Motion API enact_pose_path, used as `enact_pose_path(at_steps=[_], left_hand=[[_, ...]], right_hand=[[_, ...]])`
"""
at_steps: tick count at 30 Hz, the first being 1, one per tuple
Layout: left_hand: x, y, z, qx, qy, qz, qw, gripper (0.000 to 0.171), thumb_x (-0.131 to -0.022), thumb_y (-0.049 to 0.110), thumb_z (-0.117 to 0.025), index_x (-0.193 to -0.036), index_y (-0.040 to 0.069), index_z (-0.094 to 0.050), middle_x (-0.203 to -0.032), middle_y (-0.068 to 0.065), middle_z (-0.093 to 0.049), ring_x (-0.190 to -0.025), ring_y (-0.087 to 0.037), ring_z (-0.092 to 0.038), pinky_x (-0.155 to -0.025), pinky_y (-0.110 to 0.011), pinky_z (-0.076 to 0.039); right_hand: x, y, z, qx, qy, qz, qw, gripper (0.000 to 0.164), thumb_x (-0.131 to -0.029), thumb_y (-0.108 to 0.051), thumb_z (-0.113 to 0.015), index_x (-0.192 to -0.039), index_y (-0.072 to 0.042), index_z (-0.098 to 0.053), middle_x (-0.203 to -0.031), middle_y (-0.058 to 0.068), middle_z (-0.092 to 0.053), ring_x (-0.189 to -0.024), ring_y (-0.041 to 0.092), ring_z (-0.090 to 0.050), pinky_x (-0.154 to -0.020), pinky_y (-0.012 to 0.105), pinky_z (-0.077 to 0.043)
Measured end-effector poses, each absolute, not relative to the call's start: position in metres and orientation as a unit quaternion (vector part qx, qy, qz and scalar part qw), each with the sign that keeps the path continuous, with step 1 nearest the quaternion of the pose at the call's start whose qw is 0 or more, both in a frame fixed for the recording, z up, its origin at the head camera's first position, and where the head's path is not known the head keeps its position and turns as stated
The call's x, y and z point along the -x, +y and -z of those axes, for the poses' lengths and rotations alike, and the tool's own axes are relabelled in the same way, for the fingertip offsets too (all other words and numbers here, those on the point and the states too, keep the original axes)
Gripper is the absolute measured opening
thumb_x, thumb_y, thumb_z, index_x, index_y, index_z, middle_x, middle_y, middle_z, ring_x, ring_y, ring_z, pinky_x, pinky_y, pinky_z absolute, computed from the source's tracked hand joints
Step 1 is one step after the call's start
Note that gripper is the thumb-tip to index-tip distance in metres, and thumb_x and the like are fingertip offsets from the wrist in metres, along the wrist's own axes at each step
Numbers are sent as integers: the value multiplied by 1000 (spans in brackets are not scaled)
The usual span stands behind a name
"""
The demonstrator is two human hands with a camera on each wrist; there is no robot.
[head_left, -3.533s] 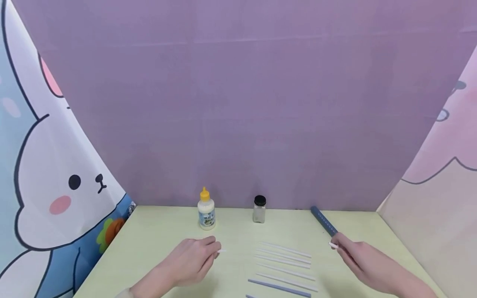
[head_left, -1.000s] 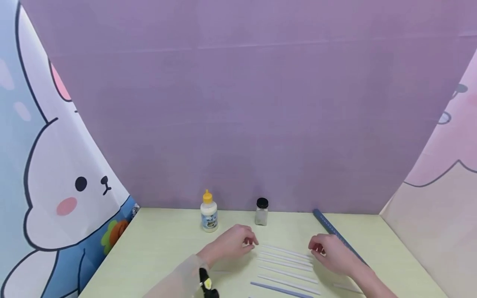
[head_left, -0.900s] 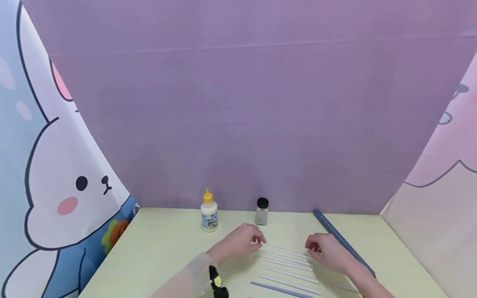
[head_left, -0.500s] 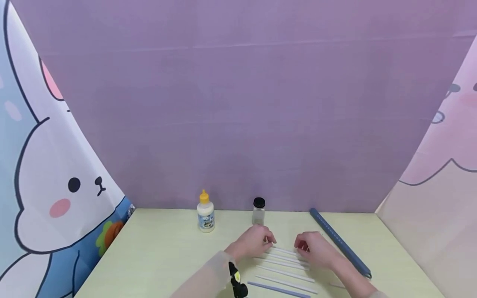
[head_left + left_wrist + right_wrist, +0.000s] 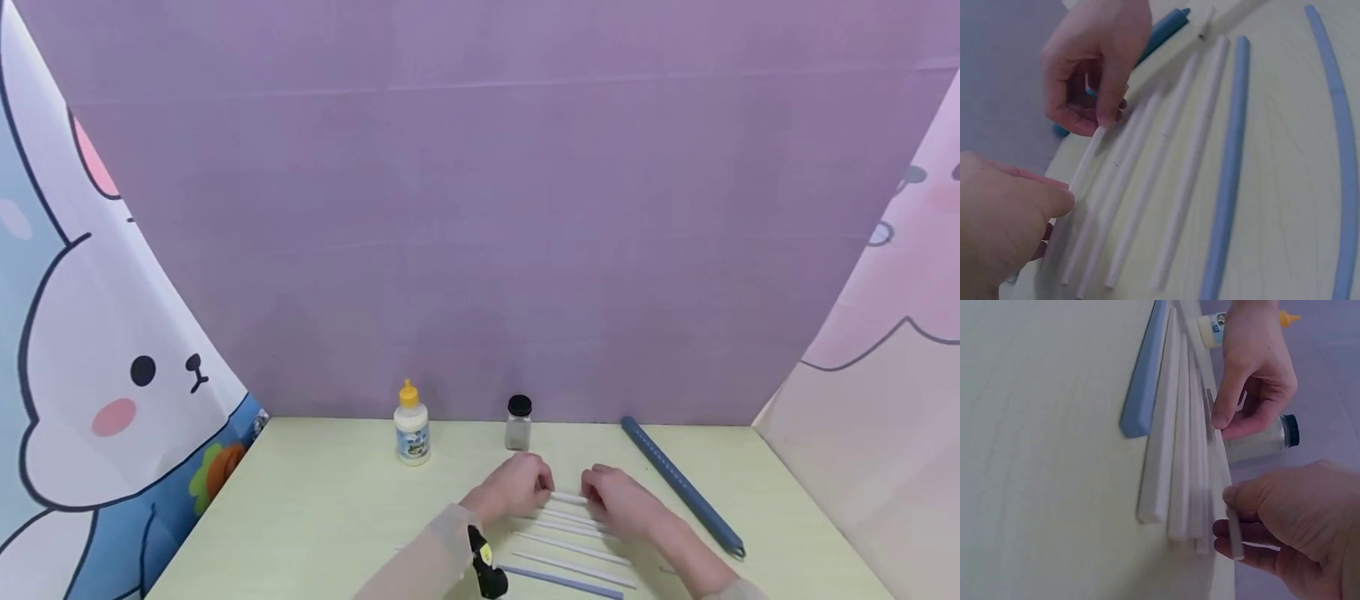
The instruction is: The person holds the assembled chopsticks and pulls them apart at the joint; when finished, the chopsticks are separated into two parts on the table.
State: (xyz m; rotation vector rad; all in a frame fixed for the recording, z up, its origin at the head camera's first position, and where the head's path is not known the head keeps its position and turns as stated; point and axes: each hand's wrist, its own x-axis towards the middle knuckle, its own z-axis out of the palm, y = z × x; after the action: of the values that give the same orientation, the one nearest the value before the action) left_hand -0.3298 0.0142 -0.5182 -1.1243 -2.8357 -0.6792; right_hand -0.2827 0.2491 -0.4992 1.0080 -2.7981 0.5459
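Observation:
Both hands pinch one thin white stick (image 5: pixel 567 498), the farthest in a row, near its two ends. In the head view my left hand (image 5: pixel 517 485) is at the stick's left end and my right hand (image 5: pixel 618 500) at its right. The left wrist view shows the held stick (image 5: pixel 1087 156) running between the fingertips of both hands. In the right wrist view its near end passes beyond the thumb of my right hand (image 5: pixel 1300 519). Several more white sticks (image 5: pixel 1188 162) lie side by side on the table, followed by a light blue stick (image 5: pixel 1229 162).
A glue bottle (image 5: pixel 412 433) with a yellow cap and a small black-lidded jar (image 5: pixel 518 427) stand at the back. A dark blue bar (image 5: pixel 682 487) lies slanted to the right. One short white piece (image 5: pixel 1207 23) lies apart. Another blue stick (image 5: pixel 1342 144) is nearest.
Earlier each hand held a short white piece, far apart. Those were let go; both hands came inward to the row's farthest stick and now pinch it. The right hand moved left.

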Motion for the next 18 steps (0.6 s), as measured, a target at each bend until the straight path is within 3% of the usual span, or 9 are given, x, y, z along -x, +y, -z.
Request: enact_pose_path(at_steps=[6, 9, 12, 18], left_hand=[[322, 1, 497, 364, -898, 245, 0, 11, -93, 7, -64, -94, 17, -62, -79, 12, -58, -67, 2, -49, -64, -14, -42], [314, -5, 487, 370, -900, 231, 9, 11, -91, 8, -60, -94, 18, -56, -73, 11, -50, -62, -1, -44, -59, -16, -37], [302, -12, 476, 377, -905, 197, 26, 7, -98, 13, -56, -93, 18, -56, -69, 12, -47, -61, -1, -44, -57, -18, -35], [279, -32, 456, 427, -890, 139, 84, 38, -112, 29, -50, -75, 19, -50, -59, 12, -37, -50, 1, -34, -51, -16, -28]], right_hand=[[283, 236, 479, -375, -910, -157, 81, 16, -98, 6, -60, -99, -9, -56, -90, -7, -50, -78, 1, -45, -69, 24, -47], [280, 229, 467, -402, -898, -161, 77, 12, -103, 0, -60, -97, -10, -58, -85, -10, -49, -74, -1, -43, -67, 22, -44], [274, 220, 456, -415, -893, -165, 62, 17, -108, -10, -59, -92, -16, -56, -75, -15, -40, -66, -3, -38, -62, 19, -38], [259, 207, 435, -446, -878, -170, 45, 26, -113, -21, -53, -87, -20, -52, -68, -19, -26, -57, -7, -26, -55, 15, -29]])
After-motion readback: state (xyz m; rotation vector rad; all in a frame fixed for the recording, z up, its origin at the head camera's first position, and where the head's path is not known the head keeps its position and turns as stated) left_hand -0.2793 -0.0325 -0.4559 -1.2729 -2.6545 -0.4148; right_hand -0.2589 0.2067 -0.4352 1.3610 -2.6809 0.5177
